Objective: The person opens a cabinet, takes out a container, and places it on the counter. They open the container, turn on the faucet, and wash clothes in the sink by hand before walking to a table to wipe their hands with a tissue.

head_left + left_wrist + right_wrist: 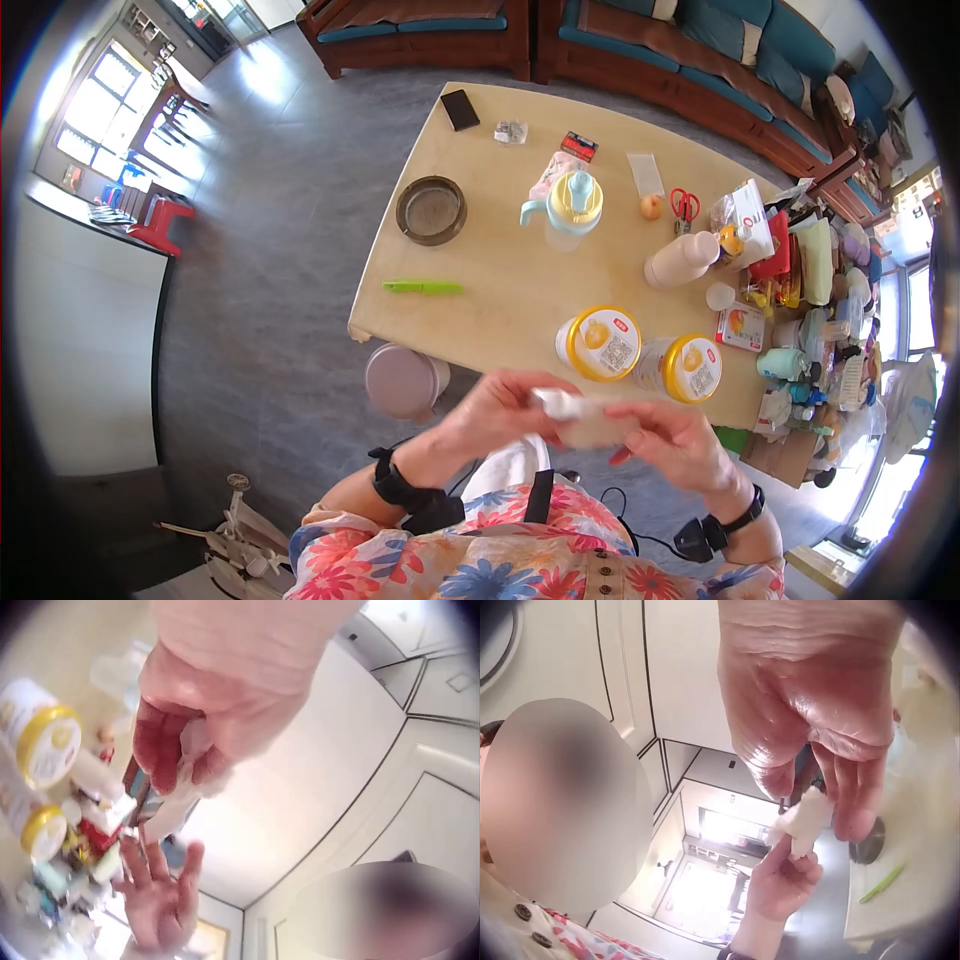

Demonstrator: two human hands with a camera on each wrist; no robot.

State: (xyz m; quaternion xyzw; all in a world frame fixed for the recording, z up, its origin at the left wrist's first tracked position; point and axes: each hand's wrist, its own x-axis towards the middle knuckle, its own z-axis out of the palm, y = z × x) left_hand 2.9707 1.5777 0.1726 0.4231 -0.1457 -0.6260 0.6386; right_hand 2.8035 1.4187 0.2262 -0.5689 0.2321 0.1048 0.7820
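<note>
In front of the body, a soft white tissue [588, 428] is stretched between the two hands, blurred in the head view. My left hand [498, 412] pinches it between thumb and fingers; a crumpled end of the tissue [196, 742] pokes out of that grip. From the other side, my right hand [682, 445] reaches over the far end with its fingers extended. The left wrist view shows the right hand [161, 900] with fingers spread, their tips close to the hanging end. Beyond the hands stand two yellow-lidded tins [604, 343].
The table carries a bottle with a handle [576, 200], a pink bottle [680, 262], a round brown dish [431, 211], a green knife-shaped item [422, 287] and red scissors [685, 205]. Clutter [800, 330] crowds the right side. A round lidded bin [402, 380] stands below the near edge.
</note>
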